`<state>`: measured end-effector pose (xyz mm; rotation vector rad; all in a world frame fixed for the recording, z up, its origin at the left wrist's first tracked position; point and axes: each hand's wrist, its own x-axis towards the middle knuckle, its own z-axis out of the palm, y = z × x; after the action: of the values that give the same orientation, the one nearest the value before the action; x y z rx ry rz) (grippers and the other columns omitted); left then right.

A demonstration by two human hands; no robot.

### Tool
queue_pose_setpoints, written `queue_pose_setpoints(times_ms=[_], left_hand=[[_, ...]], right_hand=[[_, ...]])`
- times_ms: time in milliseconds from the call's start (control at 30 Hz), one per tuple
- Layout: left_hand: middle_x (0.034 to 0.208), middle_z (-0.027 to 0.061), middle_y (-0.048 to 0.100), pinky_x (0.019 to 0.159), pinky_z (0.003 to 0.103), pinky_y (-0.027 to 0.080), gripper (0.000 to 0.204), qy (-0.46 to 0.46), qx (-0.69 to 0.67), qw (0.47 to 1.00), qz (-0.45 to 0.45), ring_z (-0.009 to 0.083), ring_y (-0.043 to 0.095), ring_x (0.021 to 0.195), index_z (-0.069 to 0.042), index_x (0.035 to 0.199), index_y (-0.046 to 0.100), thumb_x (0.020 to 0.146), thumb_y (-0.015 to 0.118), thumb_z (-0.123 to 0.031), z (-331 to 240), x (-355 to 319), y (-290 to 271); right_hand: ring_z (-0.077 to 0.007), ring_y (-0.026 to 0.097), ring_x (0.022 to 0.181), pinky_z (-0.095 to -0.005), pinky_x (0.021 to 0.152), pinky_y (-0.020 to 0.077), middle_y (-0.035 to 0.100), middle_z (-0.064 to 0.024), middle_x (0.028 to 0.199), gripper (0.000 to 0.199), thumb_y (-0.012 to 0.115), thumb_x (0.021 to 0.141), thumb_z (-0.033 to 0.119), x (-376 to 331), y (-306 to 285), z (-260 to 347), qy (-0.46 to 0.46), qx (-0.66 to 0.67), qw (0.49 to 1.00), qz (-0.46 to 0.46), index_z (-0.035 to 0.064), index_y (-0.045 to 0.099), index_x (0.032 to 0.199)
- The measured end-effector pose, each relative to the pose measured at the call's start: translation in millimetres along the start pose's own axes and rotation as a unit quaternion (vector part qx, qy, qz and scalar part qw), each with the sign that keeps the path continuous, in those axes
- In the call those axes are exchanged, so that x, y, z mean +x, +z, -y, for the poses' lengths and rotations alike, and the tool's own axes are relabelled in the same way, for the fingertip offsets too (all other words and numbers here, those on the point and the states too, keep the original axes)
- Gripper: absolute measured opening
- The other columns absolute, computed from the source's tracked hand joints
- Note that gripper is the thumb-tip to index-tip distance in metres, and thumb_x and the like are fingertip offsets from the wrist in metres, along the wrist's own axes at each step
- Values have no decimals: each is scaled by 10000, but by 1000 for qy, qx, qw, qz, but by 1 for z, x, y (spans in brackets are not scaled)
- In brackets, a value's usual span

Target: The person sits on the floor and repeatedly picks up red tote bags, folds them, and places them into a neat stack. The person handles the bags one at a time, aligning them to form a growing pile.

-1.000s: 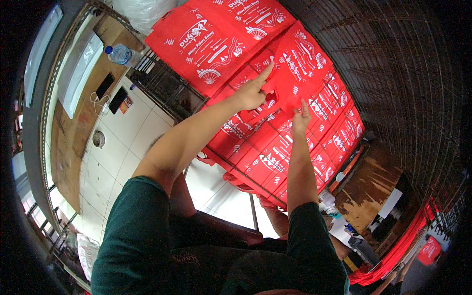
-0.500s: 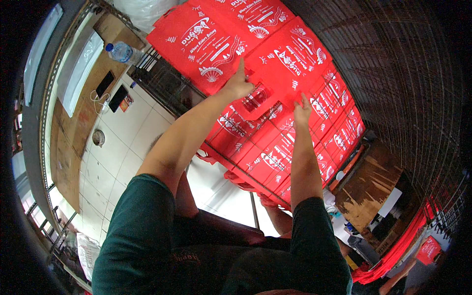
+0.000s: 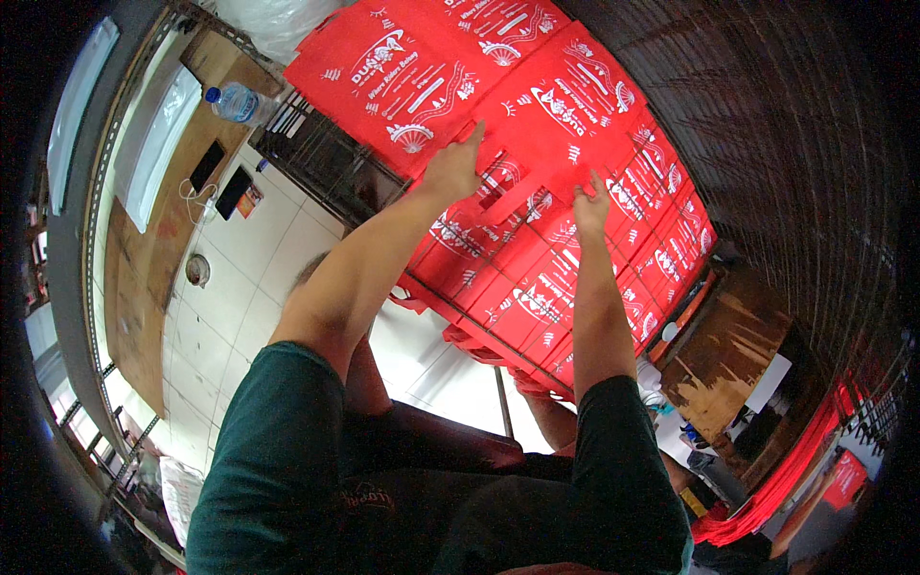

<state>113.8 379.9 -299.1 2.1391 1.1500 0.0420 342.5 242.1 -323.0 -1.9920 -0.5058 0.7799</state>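
Observation:
A red fabric tote bag [image 3: 537, 123] with white printing lies on top of rows of matching red bags [image 3: 537, 305]. At the left corner of its handle edge is my left hand [image 3: 454, 171], with the index finger stretched along the cloth and the other fingers curled onto the edge. My right hand [image 3: 592, 203] pinches the opposite corner. Between my hands the cut-out handle [image 3: 513, 206] of this bag points toward me. What lies under my curled fingers is hidden.
A dark wire mesh [image 3: 747, 125] rises along the right. On the left are a water bottle [image 3: 240, 103], two phones [image 3: 232, 192] with a white cable, and a wooden board [image 3: 134, 316]. Another person's arm [image 3: 803, 517] shows near a red cloth bundle [image 3: 781, 479] at lower right.
My left hand has shifted slightly down and left along the bag's edge. The handle looks flatter against the bags below. My right hand stays at its corner.

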Motion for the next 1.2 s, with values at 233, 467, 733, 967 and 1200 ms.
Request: queue_pose_setpoints(times_ms=[233, 467, 733, 967, 1200], left_hand=[[934, 185, 601, 645, 462, 523, 809, 16, 89, 990, -107, 344, 623, 764, -104, 1368, 274, 650, 644, -134, -38, -11, -51], [907, 110, 638, 738, 449, 498, 800, -17, 0, 985, -170, 336, 615, 843, -156, 1378, 277, 685, 669, -238, -69, -38, -118], [1098, 115, 580, 814, 355, 475, 693, 248, -102, 962, -53, 220, 592, 914, -76, 1345, 340, 740, 657, -195, -128, -228, -150], [1058, 112, 586, 781, 359, 484, 685, 248, -198, 873, 372, 237, 597, 871, -129, 1361, 327, 783, 653, -300, -154, -420, -77], [954, 138, 641, 769, 341, 475, 626, 205, -89, 900, 375, 243, 615, 880, -76, 1308, 393, 812, 618, -383, -105, -407, -21]], right_hand=[[-147, 547, 913, -275, 766, 455, 500, -141, 1201, 451, 591, 818, 45, -28, -22, -33, -98, -54, 990, -90, 3, 456, 1247], [-186, 544, 962, -304, 797, 462, 522, -134, 1179, 406, 597, 839, 113, -178, -83, -63, -77, -50, 989, -116, 1, 492, 1215], [-154, 554, 858, -289, 726, 470, 556, -112, 1099, 433, 600, 837, 103, -332, -167, -70, -15, -26, 986, -162, 15, 472, 1242], [-181, 613, 829, -328, 720, 491, 637, -96, 877, 404, 614, 812, 148, -417, -186, -67, -32, -147, 988, -39, 50, 519, 1193], [-170, 604, 861, -313, 763, 485, 632, -87, 938, 441, 616, 824, 147, -445, -180, -25, -94, -67, 992, 59, 77, 489, 1241]])
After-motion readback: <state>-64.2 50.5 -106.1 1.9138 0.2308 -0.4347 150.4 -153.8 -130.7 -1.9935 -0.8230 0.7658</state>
